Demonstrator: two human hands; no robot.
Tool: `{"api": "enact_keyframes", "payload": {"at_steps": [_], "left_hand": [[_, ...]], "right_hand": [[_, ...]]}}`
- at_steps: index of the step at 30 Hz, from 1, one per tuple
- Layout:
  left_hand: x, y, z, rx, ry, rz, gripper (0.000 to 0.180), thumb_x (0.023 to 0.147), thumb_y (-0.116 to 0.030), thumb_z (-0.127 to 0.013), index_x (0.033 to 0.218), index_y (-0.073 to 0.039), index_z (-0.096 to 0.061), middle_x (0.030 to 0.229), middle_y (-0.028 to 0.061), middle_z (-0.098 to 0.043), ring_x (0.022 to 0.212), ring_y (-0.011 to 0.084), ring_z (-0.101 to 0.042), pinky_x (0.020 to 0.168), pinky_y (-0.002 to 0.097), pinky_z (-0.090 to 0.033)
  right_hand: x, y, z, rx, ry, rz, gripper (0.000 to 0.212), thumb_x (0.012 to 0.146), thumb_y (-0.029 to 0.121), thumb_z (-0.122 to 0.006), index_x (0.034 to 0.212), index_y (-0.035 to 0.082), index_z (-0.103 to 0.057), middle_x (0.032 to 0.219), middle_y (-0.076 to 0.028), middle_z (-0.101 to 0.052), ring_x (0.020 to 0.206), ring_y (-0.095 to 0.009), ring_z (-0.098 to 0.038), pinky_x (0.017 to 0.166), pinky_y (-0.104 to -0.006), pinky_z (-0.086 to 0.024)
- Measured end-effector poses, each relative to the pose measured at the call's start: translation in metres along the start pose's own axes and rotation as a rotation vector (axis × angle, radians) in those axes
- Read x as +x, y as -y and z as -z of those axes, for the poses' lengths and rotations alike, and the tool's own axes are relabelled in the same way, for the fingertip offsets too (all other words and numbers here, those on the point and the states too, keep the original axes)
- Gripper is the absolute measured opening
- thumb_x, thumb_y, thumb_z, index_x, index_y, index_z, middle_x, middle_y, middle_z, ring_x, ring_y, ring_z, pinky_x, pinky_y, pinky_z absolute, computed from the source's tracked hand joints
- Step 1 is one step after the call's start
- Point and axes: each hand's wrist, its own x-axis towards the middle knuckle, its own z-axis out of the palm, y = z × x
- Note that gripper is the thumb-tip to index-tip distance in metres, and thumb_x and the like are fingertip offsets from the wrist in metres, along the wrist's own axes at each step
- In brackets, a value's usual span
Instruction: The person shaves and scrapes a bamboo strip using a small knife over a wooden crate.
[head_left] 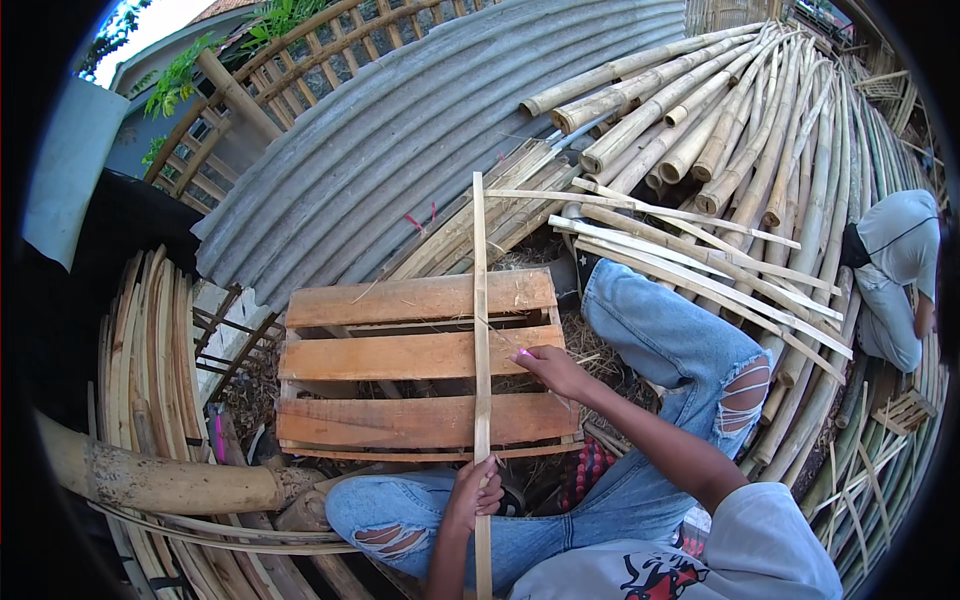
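A long, pale, flat bamboo strip (481,300) stands nearly straight up the view, lying across a slatted wooden crate (400,357). Near its lower end my left hand (474,492) is wrapped round it, above my bent knee. Just right of the strip, over the middle slat, my right hand (555,371) is closed in a pinch. Something pink shows at its fingertips, and a thin dark line runs from there toward the strip. What those fingers hold is too small to make out.
Several split bamboo strips (700,270) lie beyond my right knee, before a large pile of bamboo poles (690,150). A thick bamboo pole (150,475) and upright slats (150,350) are at left. Corrugated sheeting (400,150) stands behind. Another person (890,270) sits far right.
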Motion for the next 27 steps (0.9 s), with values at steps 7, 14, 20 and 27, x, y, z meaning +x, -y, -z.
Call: {"api": "enact_keyframes", "payload": {"at_steps": [7, 14, 20, 27], "left_hand": [[-0.005, 0.005, 0.003, -0.006, -0.063, -0.082, 0.028, 0.097, -0.032, -0.046, 0.078, -0.012, -0.04, 0.049, -0.0055, -0.025, 0.035, 0.0032, -0.022, 0.03, 0.0187, -0.018], [-0.002, 0.006, 0.005, -0.038, -0.047, -0.059, 0.028, 0.096, -0.032, -0.047, 0.077, -0.013, -0.039, 0.049, -0.0059, -0.025, 0.035, 0.0029, -0.023, 0.029, 0.0186, -0.019], [0.0, 0.007, 0.007, -0.041, -0.042, -0.05, 0.029, 0.097, -0.033, -0.044, 0.078, -0.012, -0.039, 0.049, -0.0049, -0.025, 0.036, 0.0033, -0.022, 0.03, 0.0186, -0.018], [0.001, 0.007, 0.007, -0.037, -0.043, -0.048, 0.029, 0.097, -0.033, -0.044, 0.078, -0.012, -0.039, 0.049, -0.0049, -0.025, 0.036, 0.0032, -0.022, 0.03, 0.0183, -0.018]], "right_hand": [[-0.003, -0.003, -0.013, 0.024, 0.083, 0.046, 0.051, 0.088, 0.048, -0.057, 0.071, 0.0, -0.06, 0.055, -0.005, -0.051, 0.051, -0.015, -0.05, 0.053, -0.0315, -0.04], [-0.008, 0.003, -0.014, -0.019, 0.129, 0.021, 0.047, 0.088, 0.046, -0.059, 0.07, 0.003, -0.059, 0.054, -0.001, -0.048, 0.049, -0.011, -0.047, 0.049, -0.0281, -0.038], [-0.01, 0.007, -0.013, -0.018, 0.137, 0.004, 0.048, 0.087, 0.047, -0.059, 0.07, 0.003, -0.059, 0.054, -0.001, -0.048, 0.05, -0.011, -0.046, 0.05, -0.0281, -0.037], [-0.007, -0.002, -0.016, -0.027, 0.141, 0.025, 0.048, 0.087, 0.047, -0.058, 0.069, 0.003, -0.058, 0.053, -0.001, -0.047, 0.05, -0.011, -0.046, 0.051, -0.0285, -0.037]]}}
